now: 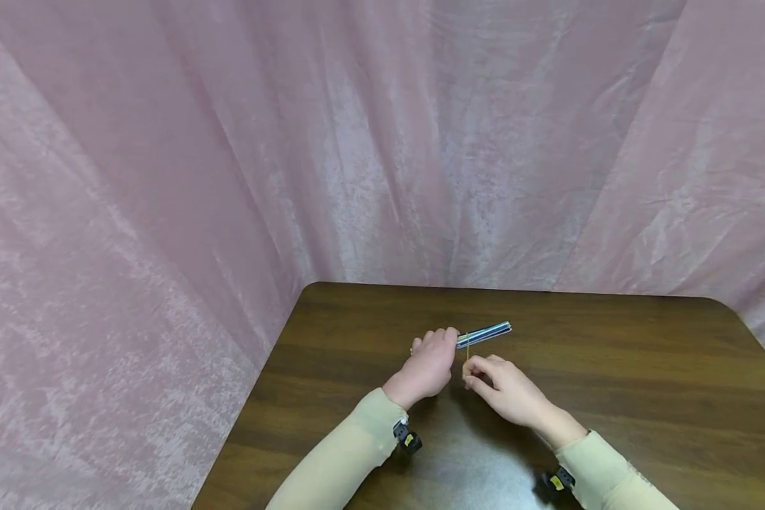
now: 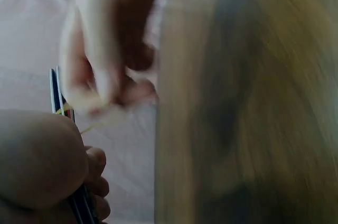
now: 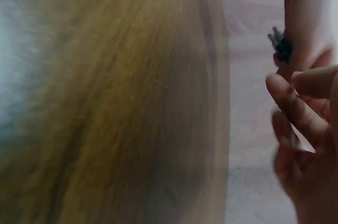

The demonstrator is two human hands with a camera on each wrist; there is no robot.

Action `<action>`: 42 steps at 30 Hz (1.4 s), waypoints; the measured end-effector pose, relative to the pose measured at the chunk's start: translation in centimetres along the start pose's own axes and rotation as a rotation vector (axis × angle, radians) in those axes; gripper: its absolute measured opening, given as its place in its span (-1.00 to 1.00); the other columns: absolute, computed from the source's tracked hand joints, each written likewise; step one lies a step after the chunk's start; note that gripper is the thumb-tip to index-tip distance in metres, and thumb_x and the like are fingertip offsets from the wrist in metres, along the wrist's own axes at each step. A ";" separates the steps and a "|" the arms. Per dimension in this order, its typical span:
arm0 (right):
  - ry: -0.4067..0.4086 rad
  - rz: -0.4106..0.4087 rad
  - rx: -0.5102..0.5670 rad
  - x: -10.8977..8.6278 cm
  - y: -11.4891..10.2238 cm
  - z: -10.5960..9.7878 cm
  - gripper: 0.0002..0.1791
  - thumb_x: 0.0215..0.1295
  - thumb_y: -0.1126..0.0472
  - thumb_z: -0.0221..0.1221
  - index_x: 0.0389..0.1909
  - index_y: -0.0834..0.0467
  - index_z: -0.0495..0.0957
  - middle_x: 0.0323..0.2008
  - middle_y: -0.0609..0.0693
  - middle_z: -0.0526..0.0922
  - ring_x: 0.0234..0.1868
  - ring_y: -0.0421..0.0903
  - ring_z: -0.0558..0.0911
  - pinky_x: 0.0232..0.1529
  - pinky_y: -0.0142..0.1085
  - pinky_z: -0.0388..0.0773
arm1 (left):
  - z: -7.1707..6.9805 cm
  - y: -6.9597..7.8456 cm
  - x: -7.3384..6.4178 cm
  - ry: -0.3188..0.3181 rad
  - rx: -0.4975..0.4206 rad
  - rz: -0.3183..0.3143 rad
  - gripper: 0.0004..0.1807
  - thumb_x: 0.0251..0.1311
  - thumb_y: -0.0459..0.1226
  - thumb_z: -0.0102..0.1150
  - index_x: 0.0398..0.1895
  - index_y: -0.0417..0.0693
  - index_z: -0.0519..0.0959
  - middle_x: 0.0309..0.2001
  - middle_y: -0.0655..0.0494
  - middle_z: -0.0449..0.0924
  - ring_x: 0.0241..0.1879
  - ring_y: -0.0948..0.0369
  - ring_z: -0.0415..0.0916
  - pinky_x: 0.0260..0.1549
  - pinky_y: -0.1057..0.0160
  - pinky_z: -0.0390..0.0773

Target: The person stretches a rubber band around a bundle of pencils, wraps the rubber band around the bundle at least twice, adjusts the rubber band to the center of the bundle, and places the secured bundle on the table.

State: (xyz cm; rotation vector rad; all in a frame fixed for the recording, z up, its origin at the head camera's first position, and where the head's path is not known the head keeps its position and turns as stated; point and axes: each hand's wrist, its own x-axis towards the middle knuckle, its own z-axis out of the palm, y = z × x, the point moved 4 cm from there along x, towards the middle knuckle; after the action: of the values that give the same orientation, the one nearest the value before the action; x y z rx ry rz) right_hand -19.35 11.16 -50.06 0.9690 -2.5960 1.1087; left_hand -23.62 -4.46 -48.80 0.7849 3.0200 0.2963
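My left hand (image 1: 428, 368) grips a bundle of slim, pencil-like sticks (image 1: 486, 334), blue, dark and white, whose far part sticks out to the right above the table. A thin yellow rubber band (image 1: 468, 348) runs round the bundle just past the left fingers. Its lower end is pulled down toward me, pinched between the thumb and fingers of my right hand (image 1: 510, 393). In the left wrist view the right hand (image 2: 105, 39) is blurred, beside the sticks (image 2: 82, 205). The stick ends (image 3: 281, 44) show past the left hand in the right wrist view.
Both hands are over a brown wooden table (image 1: 612, 382) with rounded far corners. Pink velvety curtains (image 1: 382, 142) hang behind it and along the left side. A small black camera is strapped at each sleeve cuff.
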 end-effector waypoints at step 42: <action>0.330 0.721 1.356 -1.5 1.0 -0.9 -0.64 0.62 -0.18 0.12 0.06 -0.05 0.71 -0.29 -0.14 0.51 -0.70 -0.43 0.43 -0.46 -0.57 0.54 | 1.8 -1.6 -0.9 0.297 0.244 0.190 -0.47 0.19 -0.42 0.51 0.16 0.01 0.47 -0.07 0.14 0.47 -0.14 0.13 0.33 -0.19 0.16 0.26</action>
State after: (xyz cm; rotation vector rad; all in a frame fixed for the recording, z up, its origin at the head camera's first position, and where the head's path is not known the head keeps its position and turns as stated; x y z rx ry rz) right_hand -18.91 13.05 -50.57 -0.2054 -1.6530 2.9747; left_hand -23.50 -5.91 -50.84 1.1449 3.3063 0.0462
